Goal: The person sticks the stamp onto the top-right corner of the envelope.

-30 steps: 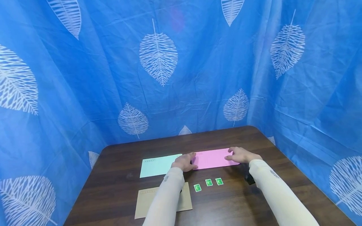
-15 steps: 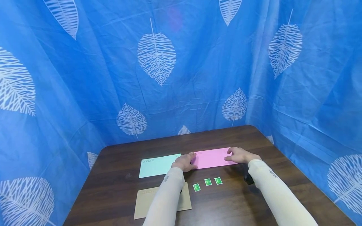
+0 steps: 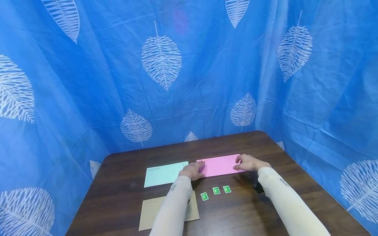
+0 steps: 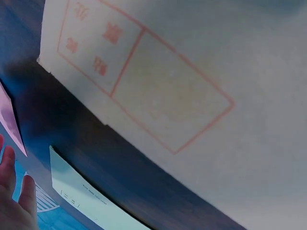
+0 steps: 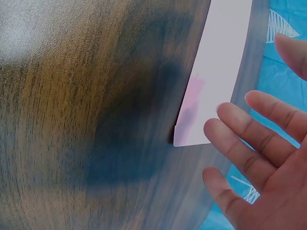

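Note:
A pink envelope (image 3: pixel 221 165) lies flat near the back of the table. My left hand (image 3: pixel 192 170) is at its left end, fingers and thumb spread, overlapping the edge. At the right end, my right hand (image 3: pixel 250 163) has its fingers loosely bent over the short side. In the right wrist view those fingers (image 5: pixel 235 136) are apart, next to the envelope's corner (image 5: pixel 192 115). A mint envelope (image 3: pixel 162 174) lies left of the left hand. Below it is a tan envelope (image 3: pixel 150 209), partly hidden by the left sleeve, with red printed boxes filling the left wrist view.
Three green stamps lie in front of the pink envelope: a left one (image 3: pixel 204 196), a middle one (image 3: pixel 216 190) and a right one (image 3: pixel 227 189). The dark wooden table (image 3: pixel 230 216) is surrounded by a blue leaf-patterned curtain (image 3: pixel 200 82).
The head view drifts slightly. Both hands stay at the ends of the pink envelope, and a little more of its left end shows beside the left hand. The stamps and other envelopes stay put.

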`<state>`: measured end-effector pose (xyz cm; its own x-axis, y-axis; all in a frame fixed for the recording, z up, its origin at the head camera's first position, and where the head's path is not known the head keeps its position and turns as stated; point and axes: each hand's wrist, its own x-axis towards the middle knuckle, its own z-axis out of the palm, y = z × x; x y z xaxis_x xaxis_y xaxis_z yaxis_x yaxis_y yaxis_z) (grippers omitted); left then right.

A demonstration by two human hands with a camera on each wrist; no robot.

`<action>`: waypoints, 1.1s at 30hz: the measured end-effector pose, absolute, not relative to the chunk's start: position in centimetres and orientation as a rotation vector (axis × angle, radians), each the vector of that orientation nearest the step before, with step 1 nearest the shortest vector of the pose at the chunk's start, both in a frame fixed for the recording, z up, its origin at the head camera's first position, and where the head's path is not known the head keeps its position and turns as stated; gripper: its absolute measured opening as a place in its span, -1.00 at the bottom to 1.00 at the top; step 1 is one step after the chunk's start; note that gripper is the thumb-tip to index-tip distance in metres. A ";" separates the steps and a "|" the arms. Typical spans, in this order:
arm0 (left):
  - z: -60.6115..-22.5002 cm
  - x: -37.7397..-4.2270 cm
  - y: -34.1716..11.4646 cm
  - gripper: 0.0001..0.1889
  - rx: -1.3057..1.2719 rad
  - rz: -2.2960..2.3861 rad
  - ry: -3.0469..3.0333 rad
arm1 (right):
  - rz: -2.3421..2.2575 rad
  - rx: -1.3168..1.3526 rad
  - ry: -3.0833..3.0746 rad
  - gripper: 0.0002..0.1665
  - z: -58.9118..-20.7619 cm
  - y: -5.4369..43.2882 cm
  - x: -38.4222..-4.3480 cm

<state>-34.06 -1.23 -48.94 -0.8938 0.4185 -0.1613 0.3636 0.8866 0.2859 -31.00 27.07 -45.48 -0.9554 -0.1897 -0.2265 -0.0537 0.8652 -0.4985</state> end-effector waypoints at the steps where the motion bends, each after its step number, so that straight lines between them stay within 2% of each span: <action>1: -48.9 -34.1 -1.2 -0.30 0.600 0.365 2.838 | -0.730 -0.199 2.771 -0.42 -45.5 27.1 -31.0; 33: -49.7 -34.1 -1.6 -0.36 0.583 0.438 2.815 | -0.879 -0.174 2.713 -0.70 -47.3 26.2 -29.9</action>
<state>-34.11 -1.62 -49.71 -0.8935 0.4178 -0.1649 0.3479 0.8760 0.3341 -29.89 26.24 -47.33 -0.9526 -0.1995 -0.2298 -0.0269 0.8073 -0.5895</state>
